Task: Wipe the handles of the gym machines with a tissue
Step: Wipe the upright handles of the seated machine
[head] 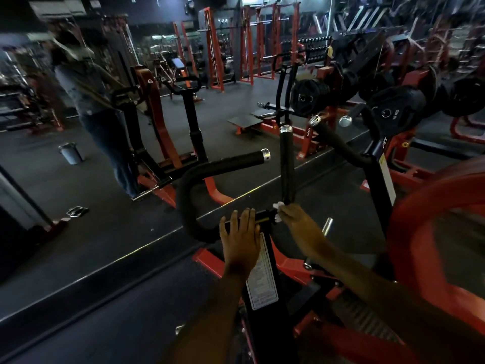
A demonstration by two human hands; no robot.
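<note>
Both forearms cut off at bottom of frame. Left hand [242, 239], lower centre: grip flat, fingers straight, resting on black post top [265, 215]. Right hand [299, 227] just beside: grip curled round white tissue [278, 206], mostly hidden, pressed to base of upright handle [286, 166]. Handle black, textured, chrome-capped. Curved handle [210, 169] to left, same finish. Label [263, 279] below, print unreadable. Red frame [425, 219] blurred at right edge. Weight plates [396, 103] upper right. Mirror [105, 101] across left half: blurred person [99, 106], grey bin [70, 153].
</note>
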